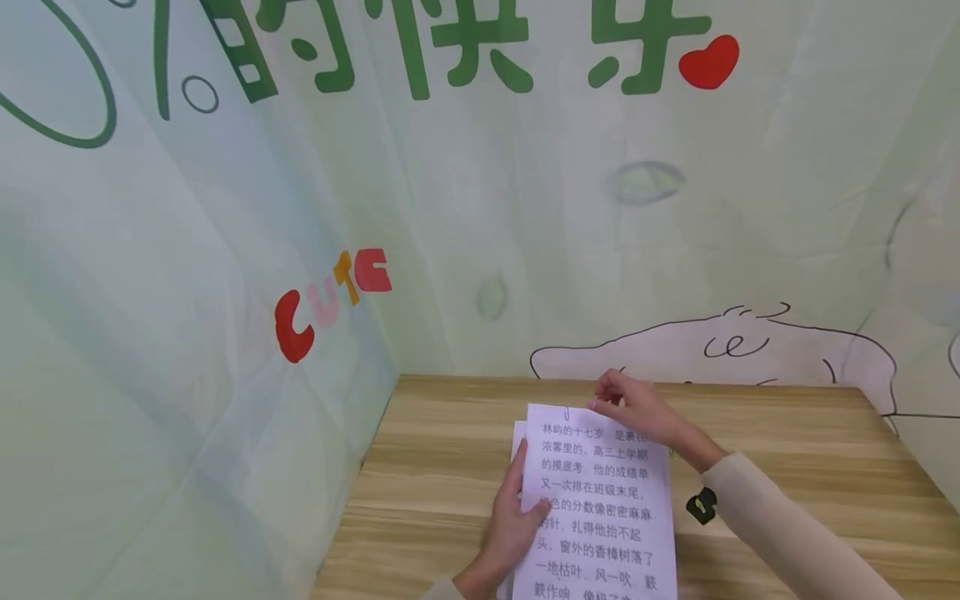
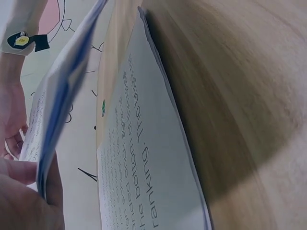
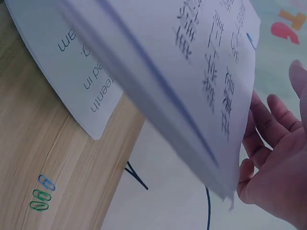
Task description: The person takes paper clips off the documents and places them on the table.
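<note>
My left hand (image 1: 517, 525) holds a sheaf of printed paper (image 1: 600, 517) by its left edge, thumb on the front and fingers behind. The sheaf is tilted up off the table and carries large Chinese text. A blue paper clip (image 3: 251, 40) sits on its top edge. At the top right corner is my right hand (image 1: 633, 408), its fingers loosely bent beside the paper edge. In the right wrist view, the thumb stands apart from those fingers (image 3: 271, 127), with nothing pinched between them.
Beneath the raised sheaf, another stack of paper (image 2: 148, 167) with English text lies on the wooden table (image 1: 420, 483). One blue clip (image 3: 46, 182) and two green clips (image 3: 41, 200) lie in a row on the wood. A printed cloth backdrop (image 1: 450, 208) stands behind and left.
</note>
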Demonstrator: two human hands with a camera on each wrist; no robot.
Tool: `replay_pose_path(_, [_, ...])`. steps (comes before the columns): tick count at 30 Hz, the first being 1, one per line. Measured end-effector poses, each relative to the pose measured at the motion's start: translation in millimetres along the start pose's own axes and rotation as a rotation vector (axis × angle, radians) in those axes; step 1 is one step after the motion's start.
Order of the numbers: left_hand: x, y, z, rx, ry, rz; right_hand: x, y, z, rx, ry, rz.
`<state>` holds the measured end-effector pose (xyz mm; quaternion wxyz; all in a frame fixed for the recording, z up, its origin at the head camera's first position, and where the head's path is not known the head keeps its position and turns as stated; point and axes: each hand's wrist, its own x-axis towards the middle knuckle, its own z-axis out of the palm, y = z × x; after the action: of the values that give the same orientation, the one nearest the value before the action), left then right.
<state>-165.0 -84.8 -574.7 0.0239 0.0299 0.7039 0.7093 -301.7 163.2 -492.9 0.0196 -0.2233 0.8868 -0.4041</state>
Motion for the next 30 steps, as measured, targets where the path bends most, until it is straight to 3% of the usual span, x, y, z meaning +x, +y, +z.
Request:
replay_pose_path(9, [2.2, -1.9, 6.5, 0.014, -0.027, 0.018, 3.7, -4.1, 9.8, -0.021, -0.019, -0.031])
replay_pose_path(19, [1.9, 2.4, 12.4, 0.004, -0.042, 0.091, 5.6, -8.2, 15.5, -0.031, -0.032, -0.035])
replay_pose_path(30, [4.8, 0.8, 16.4, 0.021, -0.039, 0.052, 6.6, -10.4, 16.3, -0.034, -0.036, -0.047])
